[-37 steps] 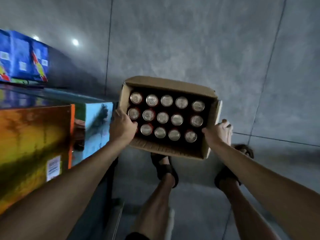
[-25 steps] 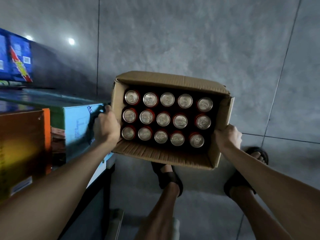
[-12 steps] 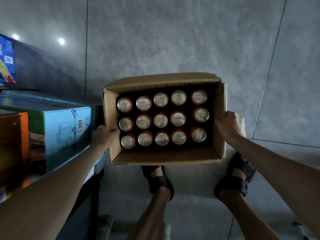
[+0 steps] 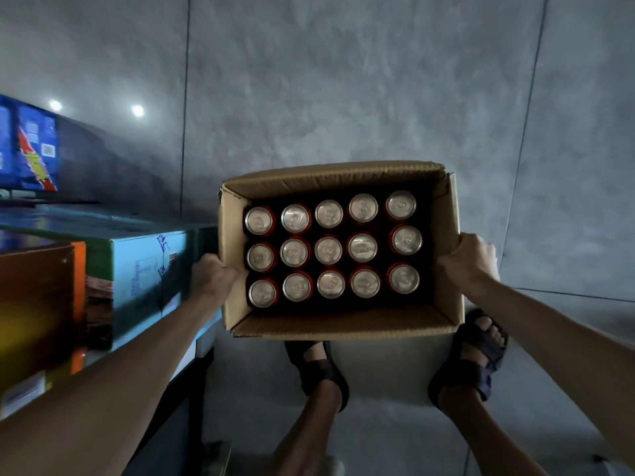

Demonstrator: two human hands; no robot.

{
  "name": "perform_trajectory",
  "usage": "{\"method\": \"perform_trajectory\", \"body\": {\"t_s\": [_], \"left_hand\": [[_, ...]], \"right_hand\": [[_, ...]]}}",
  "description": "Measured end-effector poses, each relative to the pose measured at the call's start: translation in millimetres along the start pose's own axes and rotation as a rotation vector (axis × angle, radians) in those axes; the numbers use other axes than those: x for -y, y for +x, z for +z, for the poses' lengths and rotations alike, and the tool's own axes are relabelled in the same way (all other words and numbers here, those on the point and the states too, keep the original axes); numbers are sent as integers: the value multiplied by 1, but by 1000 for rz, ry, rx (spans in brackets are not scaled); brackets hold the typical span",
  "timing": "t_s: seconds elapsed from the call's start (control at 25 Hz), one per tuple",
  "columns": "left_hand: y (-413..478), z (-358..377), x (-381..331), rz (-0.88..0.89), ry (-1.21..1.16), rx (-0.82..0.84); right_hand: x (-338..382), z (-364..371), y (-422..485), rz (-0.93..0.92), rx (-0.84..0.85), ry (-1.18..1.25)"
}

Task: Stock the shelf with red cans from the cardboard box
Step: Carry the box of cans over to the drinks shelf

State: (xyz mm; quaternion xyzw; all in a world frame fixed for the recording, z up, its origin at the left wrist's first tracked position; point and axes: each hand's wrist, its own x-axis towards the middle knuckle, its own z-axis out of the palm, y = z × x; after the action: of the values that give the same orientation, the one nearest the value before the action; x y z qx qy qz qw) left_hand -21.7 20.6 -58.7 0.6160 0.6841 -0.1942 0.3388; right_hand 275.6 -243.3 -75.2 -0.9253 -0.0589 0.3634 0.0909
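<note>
Fifteen red cans (image 4: 328, 250) likely made the cardboard box (image 4: 343, 326) heavy; your left grip (image 4: 213, 280) and right grip (image 4: 464, 264) each clutched a bendable side wall.

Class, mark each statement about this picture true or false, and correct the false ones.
1. The open brown cardboard box holds fifteen silver-topped red cans. True.
2. The left hand grips the box's left wall. True.
3. The right hand lifts a can out. False: it grips the box's right wall.
4. The light blue carton stands right of the box. False: it stands on its left.
</note>
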Motion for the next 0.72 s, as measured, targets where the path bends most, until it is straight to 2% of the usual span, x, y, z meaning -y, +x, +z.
{"method": "perform_trajectory", "body": {"t_s": [0.32, 0.52, 0.72], "left_hand": [[-92, -56, -85, 2, -48, -40], [-151, -138, -166, 3, -85, -54], [-145, -222, -249, 17, -118, -89]], "right_hand": [[30, -153, -20, -44, 5, -4], [99, -289, -26, -148, 41, -43], [200, -386, -7, -249, 44, -109]]}}
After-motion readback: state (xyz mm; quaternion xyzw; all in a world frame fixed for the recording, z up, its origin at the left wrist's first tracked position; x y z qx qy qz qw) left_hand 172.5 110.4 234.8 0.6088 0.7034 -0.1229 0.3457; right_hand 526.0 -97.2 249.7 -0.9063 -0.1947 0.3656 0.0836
